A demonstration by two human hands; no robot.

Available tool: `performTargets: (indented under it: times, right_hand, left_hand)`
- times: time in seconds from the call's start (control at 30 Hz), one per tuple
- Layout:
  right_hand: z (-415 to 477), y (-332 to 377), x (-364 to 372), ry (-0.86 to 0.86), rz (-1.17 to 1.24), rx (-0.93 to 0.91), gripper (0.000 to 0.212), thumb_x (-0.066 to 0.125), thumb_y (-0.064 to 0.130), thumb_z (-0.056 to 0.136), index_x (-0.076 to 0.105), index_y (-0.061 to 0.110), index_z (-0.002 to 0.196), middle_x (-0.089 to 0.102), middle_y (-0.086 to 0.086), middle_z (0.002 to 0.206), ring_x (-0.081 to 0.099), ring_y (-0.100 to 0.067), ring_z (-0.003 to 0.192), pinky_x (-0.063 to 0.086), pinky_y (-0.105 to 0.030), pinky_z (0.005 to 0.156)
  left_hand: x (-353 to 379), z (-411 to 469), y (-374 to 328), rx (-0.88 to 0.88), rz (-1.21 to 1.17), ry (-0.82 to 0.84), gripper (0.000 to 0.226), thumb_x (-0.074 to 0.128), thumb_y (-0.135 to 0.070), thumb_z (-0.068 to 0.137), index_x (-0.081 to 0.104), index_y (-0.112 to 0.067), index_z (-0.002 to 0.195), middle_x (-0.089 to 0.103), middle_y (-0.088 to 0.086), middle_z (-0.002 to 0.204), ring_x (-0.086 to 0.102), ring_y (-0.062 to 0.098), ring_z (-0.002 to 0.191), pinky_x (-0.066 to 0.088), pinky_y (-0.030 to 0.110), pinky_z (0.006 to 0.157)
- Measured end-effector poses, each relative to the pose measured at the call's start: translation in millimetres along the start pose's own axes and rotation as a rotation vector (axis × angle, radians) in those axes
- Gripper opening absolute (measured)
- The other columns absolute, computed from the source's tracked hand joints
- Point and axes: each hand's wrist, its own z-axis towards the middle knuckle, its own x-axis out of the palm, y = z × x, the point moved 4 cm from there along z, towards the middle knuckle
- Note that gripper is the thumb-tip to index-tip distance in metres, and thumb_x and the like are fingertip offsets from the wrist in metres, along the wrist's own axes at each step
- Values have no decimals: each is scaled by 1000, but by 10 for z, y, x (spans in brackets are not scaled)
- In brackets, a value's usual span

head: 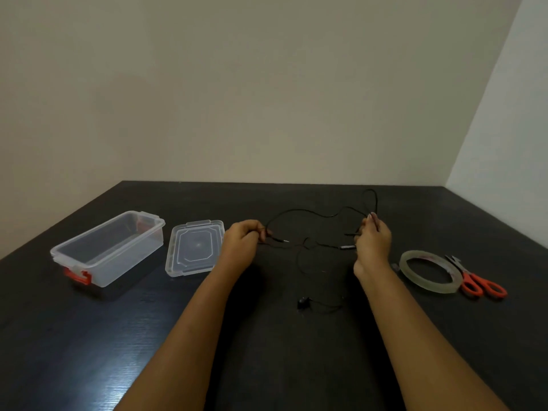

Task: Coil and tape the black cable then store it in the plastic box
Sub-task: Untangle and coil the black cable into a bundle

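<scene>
Centre of frame, dark table (89,336). Left hand (241,243) has fingers curled, pinching the black cable (311,214) near one plug end; right hand (374,243) likewise closed on the cable near the other end, thumb and fingertips up. Hands well apart, the cable slack between them, looping up toward the wall and sagging onto the table below; a small dark piece of it (303,302) lies lower centre.

Left of frame: clear plastic box (89,259) with red latches, open, nothing visible inside. Its lid (192,247) lies flat just beside it, near the left hand. Right of frame: roll of clear tape (427,272), orange-handled scissors (477,281) touching or just behind it; cannot tell which.

Judgement: opening step, ends gathered, no loops formed yet. Next move likely calls for bringing the two hands together and winding the slack into even turns, keeping the trailing part from snagging. Tape and scissors untouched.
</scene>
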Motion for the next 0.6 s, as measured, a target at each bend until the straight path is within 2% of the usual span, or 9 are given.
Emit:
performTargets:
  times: [0.07,0.13,0.2,0.27,0.3,0.37,0.43,0.5,0.6]
  right_hand:
    - [15,-46,-19,-17,98,79,28,38,30,102,49,21,77,41,3,67,33,-9,53,29,-22,49]
    - [-11,-62,25,28,128,95,29,37,29,102,47,19,77,41,2,64,32,-10,50,28,-23,48]
    - [-69,-52,107,118,103,58,29,37,27,102,47,18,76,40,2,62,31,-10,49,28,-23,48]
    - [-130,-35,186,215,57,8,28,38,26,102,48,18,77,38,3,61,30,-8,46,28,-22,46]
    - [-158,-32,224,259,21,-26,27,39,25,102,49,18,77,38,3,60,30,-7,45,28,-20,44]
    - [-215,-30,299,340,-87,-116,26,41,26,101,50,18,78,39,4,61,32,-6,47,29,-19,43]
    - [-291,-26,370,403,-183,-222,27,44,30,100,51,18,77,42,2,63,37,-8,54,32,-23,50]
    - [-387,-17,445,492,-250,-306,28,46,34,98,55,16,79,50,-2,68,47,-13,63,38,-28,58]
    - [-478,-25,530,583,-256,-349,27,47,33,98,59,16,81,59,-4,76,55,-15,71,44,-31,63]
  left_hand:
    - [-15,-12,31,-60,-101,24,36,41,3,89,60,-14,63,67,6,87,60,18,89,42,24,73]
    - [1,-22,60,-99,-145,74,33,47,-6,89,65,-20,65,68,4,91,60,19,91,44,27,75]
    - [34,-17,101,-75,-53,101,21,54,-21,88,66,-26,71,68,4,92,61,20,92,47,33,80]
    - [70,-46,77,-15,5,37,10,57,-29,89,59,-21,84,63,1,87,58,18,83,47,29,73]
    - [77,-62,54,28,-3,-34,13,57,-32,89,55,-20,90,61,-3,89,58,15,84,46,26,72]
    - [86,-101,-44,161,26,-152,27,56,-44,86,52,-23,103,59,-9,102,56,8,99,46,23,79]
    - [158,-150,-169,258,49,-119,36,54,-52,83,52,-28,110,58,-12,110,53,3,107,45,21,85]
    - [294,-192,-259,252,3,4,29,58,-44,87,53,-27,110,60,-14,107,56,-4,103,46,16,83]
    - [438,-249,-334,264,-25,76,7,54,-23,94,57,-20,100,62,-12,83,62,-5,74,50,14,68]
